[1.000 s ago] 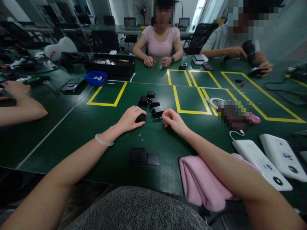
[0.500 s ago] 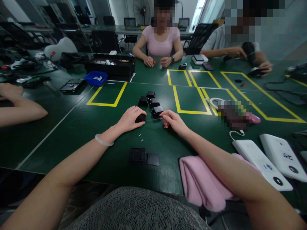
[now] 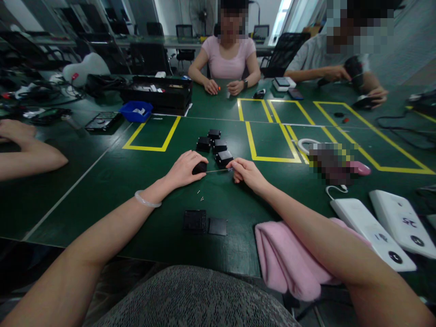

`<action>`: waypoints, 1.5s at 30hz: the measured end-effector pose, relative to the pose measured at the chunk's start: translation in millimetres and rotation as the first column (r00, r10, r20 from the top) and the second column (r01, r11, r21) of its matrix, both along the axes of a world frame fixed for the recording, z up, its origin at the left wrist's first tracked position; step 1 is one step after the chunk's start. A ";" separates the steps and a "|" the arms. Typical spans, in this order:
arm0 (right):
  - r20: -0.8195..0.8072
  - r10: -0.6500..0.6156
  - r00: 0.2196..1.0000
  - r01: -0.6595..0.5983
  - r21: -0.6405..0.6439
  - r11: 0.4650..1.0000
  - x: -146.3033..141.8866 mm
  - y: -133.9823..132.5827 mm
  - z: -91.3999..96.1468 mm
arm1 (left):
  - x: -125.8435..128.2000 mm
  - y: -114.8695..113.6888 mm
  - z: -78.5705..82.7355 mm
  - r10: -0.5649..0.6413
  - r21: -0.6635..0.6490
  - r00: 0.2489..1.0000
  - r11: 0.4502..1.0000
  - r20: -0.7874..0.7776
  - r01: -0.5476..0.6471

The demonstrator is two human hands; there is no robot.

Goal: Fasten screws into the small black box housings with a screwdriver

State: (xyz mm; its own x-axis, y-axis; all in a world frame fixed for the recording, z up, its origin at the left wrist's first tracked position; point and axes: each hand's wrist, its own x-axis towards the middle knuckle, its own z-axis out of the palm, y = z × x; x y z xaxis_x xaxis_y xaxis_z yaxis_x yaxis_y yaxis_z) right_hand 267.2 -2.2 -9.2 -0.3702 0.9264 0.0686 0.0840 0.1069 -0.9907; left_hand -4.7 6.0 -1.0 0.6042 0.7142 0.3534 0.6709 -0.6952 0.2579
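At centre, a small black case (image 3: 199, 169) is gripped by the left hand (image 3: 188, 167); a thin screwdriver (image 3: 218, 171), pinched by the right hand (image 3: 245, 171) at three o'clock, is aimed at it. Work seems unfinished: loose screws (image 3: 202, 199) are seen at six, four black boxes (image 3: 220, 145) at one.

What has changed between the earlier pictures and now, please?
The right hand has shifted its grip slightly leftward on the thin-shafted tool. Nothing was taken up or let go. The left hand on the black box, the loose screws and the flat black parts stayed put.
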 end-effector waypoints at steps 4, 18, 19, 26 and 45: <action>0.021 -0.025 0.999 0.024 0.041 0.999 1.1 0.9 -1.5 | 0.1 -0.4 0.7 0.001 -0.010 1.000 1.000 0.001 -0.001; 0.056 -0.035 0.998 0.032 0.058 0.998 0.6 0.8 1.0 | 0.4 -1.1 2.4 0.002 -0.019 1.000 1.000 -0.009 -0.002; 0.061 -0.041 0.997 0.037 0.069 0.997 1.1 0.8 1.2 | 0.3 -1.2 2.4 0.001 -0.021 1.000 1.000 -0.007 -0.001; 0.039 -0.036 0.999 0.034 0.042 0.999 0.6 0.5 -0.2 | 0.0 -1.1 1.4 -0.003 -0.015 1.000 1.000 0.003 0.003; 0.041 -0.021 0.999 0.020 0.022 1.000 0.5 0.9 -0.5 | 0.2 -1.5 2.5 -0.007 -0.011 1.000 1.000 -0.013 0.007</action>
